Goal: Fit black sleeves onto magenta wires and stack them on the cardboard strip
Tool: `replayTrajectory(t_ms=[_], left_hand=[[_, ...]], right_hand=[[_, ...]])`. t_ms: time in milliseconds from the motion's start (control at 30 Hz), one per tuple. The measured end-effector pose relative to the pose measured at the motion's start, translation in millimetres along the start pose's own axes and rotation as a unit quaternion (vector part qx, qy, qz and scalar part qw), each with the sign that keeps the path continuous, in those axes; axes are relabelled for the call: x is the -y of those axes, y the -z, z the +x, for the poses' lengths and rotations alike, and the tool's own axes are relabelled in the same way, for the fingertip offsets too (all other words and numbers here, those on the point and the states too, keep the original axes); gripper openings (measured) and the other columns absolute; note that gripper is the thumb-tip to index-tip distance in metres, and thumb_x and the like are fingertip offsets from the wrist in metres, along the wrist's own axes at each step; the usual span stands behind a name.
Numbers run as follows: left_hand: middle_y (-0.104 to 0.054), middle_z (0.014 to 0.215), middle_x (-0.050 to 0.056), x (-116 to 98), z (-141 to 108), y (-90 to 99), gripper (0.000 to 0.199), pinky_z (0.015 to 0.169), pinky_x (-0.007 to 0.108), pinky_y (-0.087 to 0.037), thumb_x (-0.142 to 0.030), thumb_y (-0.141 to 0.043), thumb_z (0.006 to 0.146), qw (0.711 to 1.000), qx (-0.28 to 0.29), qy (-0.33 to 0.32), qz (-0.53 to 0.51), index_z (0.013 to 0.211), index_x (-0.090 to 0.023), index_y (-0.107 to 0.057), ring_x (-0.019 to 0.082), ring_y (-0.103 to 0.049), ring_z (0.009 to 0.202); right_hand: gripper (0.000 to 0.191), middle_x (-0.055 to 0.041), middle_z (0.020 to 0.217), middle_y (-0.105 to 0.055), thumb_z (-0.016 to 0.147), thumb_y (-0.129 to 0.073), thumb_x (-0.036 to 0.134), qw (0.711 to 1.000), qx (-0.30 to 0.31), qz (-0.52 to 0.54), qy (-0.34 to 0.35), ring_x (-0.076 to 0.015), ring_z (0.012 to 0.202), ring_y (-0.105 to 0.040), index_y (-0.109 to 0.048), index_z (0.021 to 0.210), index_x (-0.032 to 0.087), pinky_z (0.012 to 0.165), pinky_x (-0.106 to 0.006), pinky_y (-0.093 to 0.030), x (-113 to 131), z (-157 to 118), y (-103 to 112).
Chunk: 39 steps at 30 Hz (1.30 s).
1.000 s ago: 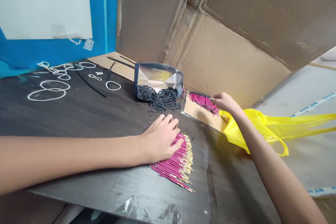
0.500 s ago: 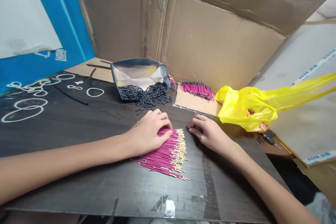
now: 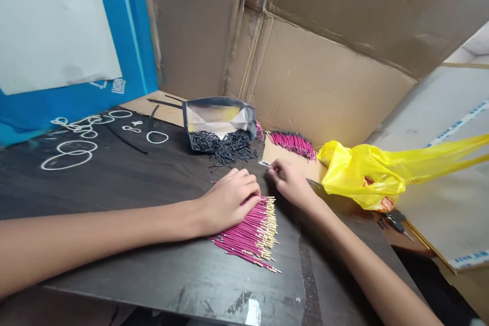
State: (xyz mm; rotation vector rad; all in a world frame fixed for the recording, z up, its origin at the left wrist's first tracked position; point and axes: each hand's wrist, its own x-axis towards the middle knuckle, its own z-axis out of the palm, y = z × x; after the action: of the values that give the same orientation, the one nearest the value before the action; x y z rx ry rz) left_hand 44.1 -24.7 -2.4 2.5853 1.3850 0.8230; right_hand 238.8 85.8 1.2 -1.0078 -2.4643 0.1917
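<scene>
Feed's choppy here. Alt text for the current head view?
A person's left hand rests on fanned magenta rods with gold-coloured ends on a dark table; the right hand is by the front edge of a cardboard piece, its grip unclear. Behind, an open pouch spills short black pieces, and a yellow plastic bag lies at right.

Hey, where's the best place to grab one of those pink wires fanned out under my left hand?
Probably by the gold tips, coming from the right: they point that way and lie uncovered, while your left hand covers part of the pink wires farther left. The lowest ones in view look easiest, since they lie slightly apart from the dense fan.
</scene>
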Motion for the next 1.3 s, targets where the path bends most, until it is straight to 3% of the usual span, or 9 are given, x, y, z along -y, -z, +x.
replayTrajectory(t_ms=[133, 267, 367, 467, 567, 733, 900, 1033, 1300], left_hand=[[-0.061, 0.092, 0.005, 0, -5, -1.3, 0.025, 0.087, 0.038, -0.037, -0.024, -0.045, 0.102, 0.999, -0.006, -0.032, 0.033, 0.092, -0.015, -0.065, 0.021, -0.05, 0.092], [-0.062, 0.092, 0.006, 1, -8, -3.3, 0.024, 0.087, 0.038, -0.038, -0.025, -0.046, 0.101, 0.998, -0.016, -0.044, 0.046, 0.092, -0.015, -0.066, 0.021, -0.051, 0.092], [-0.062, 0.09, 0.005, 2, -9, -4.9, 0.024, 0.085, 0.037, -0.038, -0.024, -0.046, 0.101, 0.997, -0.022, -0.051, 0.05, 0.09, -0.015, -0.066, 0.021, -0.051, 0.09], [-0.062, 0.089, 0.005, 3, -9, -6.5, 0.023, 0.085, 0.038, -0.038, -0.024, -0.047, 0.1, 0.997, -0.028, -0.054, 0.053, 0.088, -0.015, -0.065, 0.021, -0.051, 0.089], [-0.062, 0.088, 0.005, 3, -9, -7.6, 0.023, 0.085, 0.037, -0.038, -0.024, -0.048, 0.099, 0.996, -0.036, -0.058, 0.054, 0.087, -0.015, -0.065, 0.021, -0.052, 0.088], [-0.063, 0.088, 0.005, 3, -8, -7.7, 0.022, 0.084, 0.037, -0.039, -0.024, -0.049, 0.099, 0.996, -0.04, -0.06, 0.051, 0.087, -0.015, -0.065, 0.02, -0.053, 0.087], [-0.063, 0.088, 0.005, 4, -8, -8.3, 0.022, 0.084, 0.036, -0.039, -0.024, -0.049, 0.098, 0.996, -0.042, -0.063, 0.052, 0.087, -0.015, -0.065, 0.02, -0.053, 0.086], [-0.064, 0.089, 0.005, 4, -8, -8.2, 0.02, 0.084, 0.036, -0.039, -0.022, -0.05, 0.098, 0.996, -0.044, -0.064, 0.048, 0.086, -0.015, -0.065, 0.019, -0.053, 0.086], [-0.061, 0.088, 0.005, 1, -4, -2.9, 0.023, 0.084, 0.036, -0.039, -0.022, -0.048, 0.099, 0.999, -0.018, -0.034, 0.01, 0.086, -0.015, -0.065, 0.019, -0.052, 0.085]], right_hand=[[0.008, -0.0052, 0.088, -0.067, 0.092, -0.052, 0.015, 1.0, 0.008, -0.019, 0.016, -0.017, 0.077, -0.058, -0.056, 0.086, 0.018, 0.069, -0.027, -0.041, 8, 52, -8], [0.011, -0.0052, 0.085, -0.067, 0.084, -0.055, 0.008, 0.998, 0.038, -0.046, 0.034, -0.0171, 0.076, -0.058, -0.06, 0.081, 0.018, 0.07, -0.027, -0.041, 11, 83, -17], [0.008, -0.009, 0.099, -0.068, 0.091, -0.058, 0.02, 0.997, 0.037, -0.058, 0.037, -0.0206, 0.092, -0.061, -0.064, 0.096, 0.017, 0.081, -0.03, -0.044, 9, 90, -25], [0.031, -0.015, 0.115, -0.064, 0.095, -0.061, 0.039, 0.997, 0.027, -0.066, 0.036, -0.0265, 0.11, -0.058, -0.062, 0.113, 0.015, 0.094, -0.037, -0.043, 9, 90, -32], [0.033, -0.0158, 0.112, -0.065, 0.094, -0.063, 0.041, 0.996, 0.03, -0.067, 0.041, -0.0276, 0.107, -0.058, -0.063, 0.113, 0.014, 0.094, -0.039, -0.044, 12, 88, -36], [0.013, -0.0096, 0.107, -0.066, 0.096, -0.06, 0.019, 0.994, 0.049, -0.038, 0.091, -0.0216, 0.103, -0.059, -0.066, 0.107, 0.017, 0.093, -0.033, -0.044, 22, 82, -34], [0.014, -0.0056, 0.099, -0.065, 0.093, -0.057, 0.009, 0.99, 0.071, -0.006, 0.125, -0.0169, 0.091, -0.06, -0.067, 0.097, 0.018, 0.084, -0.028, -0.046, 24, 66, -26], [0.016, -0.0042, 0.094, -0.064, 0.094, -0.055, 0.007, 0.987, 0.087, 0.006, 0.135, -0.0163, 0.087, -0.059, -0.066, 0.094, 0.018, 0.081, -0.027, -0.046, 15, 41, -15], [0.018, -0.0074, 0.102, -0.065, 0.098, -0.05, 0.014, 0.991, 0.074, 0.008, 0.107, -0.0208, 0.098, -0.061, -0.067, 0.101, 0.02, 0.092, -0.035, -0.048, -18, -24, 10]])
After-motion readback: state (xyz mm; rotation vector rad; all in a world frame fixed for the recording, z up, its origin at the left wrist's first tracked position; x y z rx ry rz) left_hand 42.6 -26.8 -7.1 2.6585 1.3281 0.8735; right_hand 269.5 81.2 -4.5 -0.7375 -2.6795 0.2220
